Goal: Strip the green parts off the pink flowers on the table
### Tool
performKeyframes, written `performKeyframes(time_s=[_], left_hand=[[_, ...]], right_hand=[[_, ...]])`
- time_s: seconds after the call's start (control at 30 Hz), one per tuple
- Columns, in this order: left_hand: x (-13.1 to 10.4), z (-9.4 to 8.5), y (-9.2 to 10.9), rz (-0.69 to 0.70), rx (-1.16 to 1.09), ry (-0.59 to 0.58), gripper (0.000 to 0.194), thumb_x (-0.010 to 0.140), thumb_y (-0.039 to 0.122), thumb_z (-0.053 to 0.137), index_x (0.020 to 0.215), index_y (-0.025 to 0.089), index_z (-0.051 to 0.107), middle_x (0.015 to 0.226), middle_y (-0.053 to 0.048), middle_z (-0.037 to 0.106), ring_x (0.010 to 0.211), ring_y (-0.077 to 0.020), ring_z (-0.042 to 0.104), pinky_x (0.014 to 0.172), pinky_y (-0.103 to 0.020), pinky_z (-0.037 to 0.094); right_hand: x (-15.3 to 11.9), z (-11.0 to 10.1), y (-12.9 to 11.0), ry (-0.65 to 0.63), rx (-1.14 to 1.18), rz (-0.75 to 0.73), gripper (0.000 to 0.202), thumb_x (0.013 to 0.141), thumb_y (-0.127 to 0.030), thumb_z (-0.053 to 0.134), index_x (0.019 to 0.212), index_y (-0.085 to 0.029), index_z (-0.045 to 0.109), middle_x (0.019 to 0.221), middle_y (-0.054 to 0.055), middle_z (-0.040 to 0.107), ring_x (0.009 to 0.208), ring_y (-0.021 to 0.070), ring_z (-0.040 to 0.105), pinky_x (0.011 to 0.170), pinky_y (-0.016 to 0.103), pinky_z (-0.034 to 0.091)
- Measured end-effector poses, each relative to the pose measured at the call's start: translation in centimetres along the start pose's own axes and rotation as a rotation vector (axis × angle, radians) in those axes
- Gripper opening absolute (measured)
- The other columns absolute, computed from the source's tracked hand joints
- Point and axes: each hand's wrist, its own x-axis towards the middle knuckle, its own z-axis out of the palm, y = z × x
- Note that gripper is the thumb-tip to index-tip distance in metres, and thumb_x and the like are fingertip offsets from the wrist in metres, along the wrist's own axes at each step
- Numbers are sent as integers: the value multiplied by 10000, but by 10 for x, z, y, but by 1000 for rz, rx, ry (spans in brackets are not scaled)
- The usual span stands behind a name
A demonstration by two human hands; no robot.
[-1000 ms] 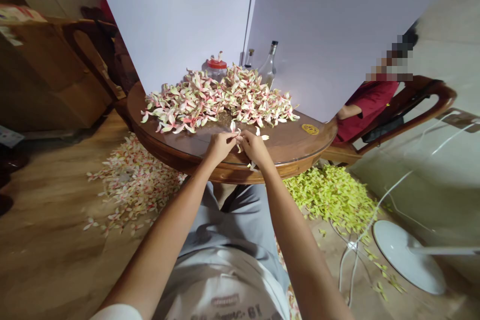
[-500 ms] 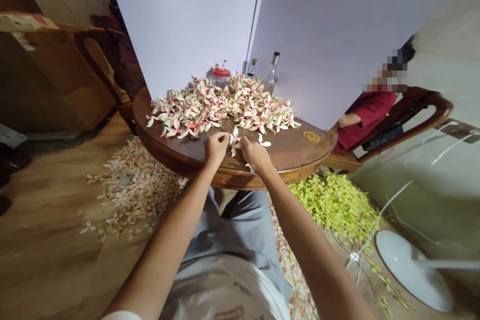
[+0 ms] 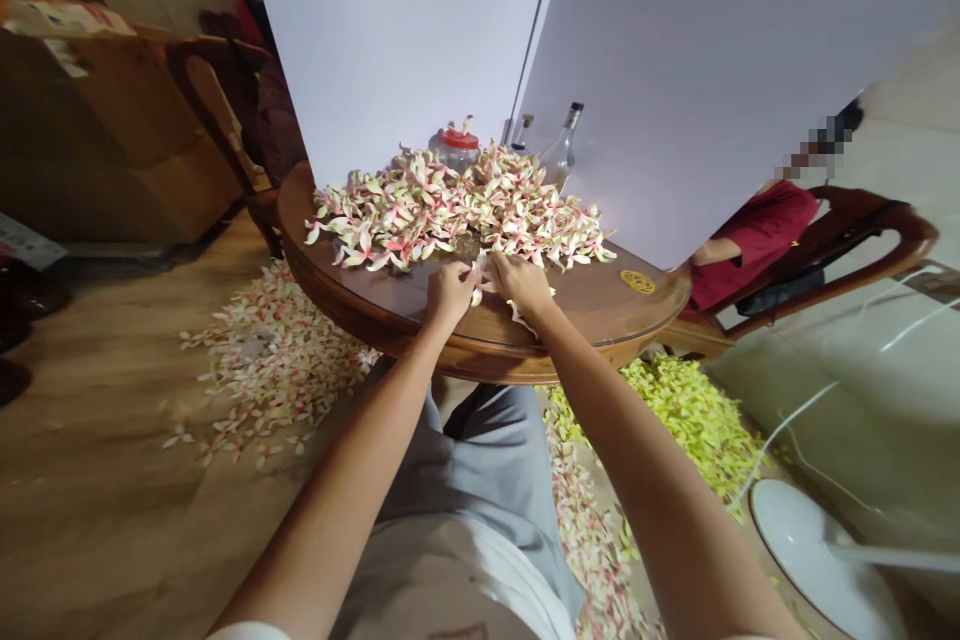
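My left hand [image 3: 448,292] is closed in a pinch at a small pink-and-white flower [image 3: 478,272], just above the front of the round wooden table [image 3: 397,305]. Close beside it, my right hand [image 3: 523,286] has its fingers closed on the same flower from the other side. Fingers partly hide the bloom. Under my right wrist lies another pale flower [image 3: 520,318], partly covered. Beyond both hands a broad heap of pink-and-white flowers [image 3: 420,205] spreads across the tabletop.
Behind the heap stand a red-lidded jar [image 3: 459,140] and a glass bottle [image 3: 562,150] against white panels. Yellow rubber bands [image 3: 637,281] lie at right. Floor piles: pink flowers [image 3: 292,360], yellow-green ones [image 3: 690,410]. A person in a red shirt [image 3: 757,240] sits right, near a white stand base [image 3: 817,550].
My hands have drawn closer together, and the left hand now meets the flower between them. The right hand has moved slightly forward. The whole view has shifted a little.
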Motion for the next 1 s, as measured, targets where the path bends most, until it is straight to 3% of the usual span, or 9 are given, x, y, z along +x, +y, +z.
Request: performKeyframes(time_s=[0.1, 0.2, 0.3, 0.37, 0.43, 0.53, 0.73, 1.0], left_hand=[[-1, -4, 2, -23, -19, 62, 176, 810, 222, 667, 646, 177, 709, 645, -39, 717, 623, -176, 633, 612, -258, 433], [-2, -8, 2, -73, -52, 167, 168, 841, 228, 638, 695, 176, 704, 691, -44, 725, 654, -176, 637, 630, -258, 441], [-1, -9, 0, -96, -111, 224, 236, 921, 285, 567, 751, 174, 686, 743, -47, 729, 684, -165, 649, 648, -243, 462], [0, -10, -1, -82, -164, 214, 289, 963, 327, 514, 779, 168, 670, 742, -44, 717, 670, -152, 648, 635, -228, 470], [0, -11, -2, -47, -214, 185, 285, 967, 338, 512, 802, 160, 661, 749, -45, 710, 679, -144, 651, 637, -216, 481], [-3, -13, -2, 36, -269, 108, 200, 919, 331, 607, 856, 157, 682, 814, -52, 729, 747, -150, 674, 691, -217, 510], [-6, -15, -2, 152, -313, -97, 165, 877, 191, 636, 995, 156, 745, 967, -76, 782, 856, -184, 739, 765, -257, 577], [-6, -15, -3, 165, -299, -197, 179, 851, 203, 698, 1003, 175, 789, 1022, -86, 789, 912, -224, 755, 842, -316, 598]], right_hand=[[20, -18, 10, 95, 7, 16, 342, 1053, -275, 315, 1193, -129, 591, 1038, 172, 706, 906, 265, 630, 664, 294, 356], [31, -50, 12, 229, 46, 47, 379, 1060, -265, 251, 1266, -126, 538, 1083, 177, 675, 897, 258, 609, 687, 312, 367], [18, -74, -3, 389, 294, -8, 353, 1059, -318, 281, 1245, -155, 534, 979, 129, 664, 820, 232, 595, 718, 325, 382], [0, -77, -20, 326, 527, -89, 290, 1042, -345, 360, 1116, -184, 589, 853, 80, 642, 741, 205, 577, 723, 315, 387], [-18, -68, -38, 214, 655, -127, 235, 1014, -349, 437, 992, -200, 618, 819, 61, 635, 738, 198, 574, 734, 303, 396], [-30, -42, -51, 216, 727, -74, 229, 1012, -349, 438, 982, -201, 610, 855, 64, 662, 785, 205, 598, 747, 290, 420], [-24, -1, -31, 303, 940, 71, 274, 968, -461, 529, 954, -195, 592, 851, 50, 659, 746, 190, 595, 710, 281, 451], [-28, 20, -16, 307, 1254, 111, 292, 869, -496, 660, 915, -215, 595, 855, 25, 648, 790, 194, 629, 768, 309, 517]])
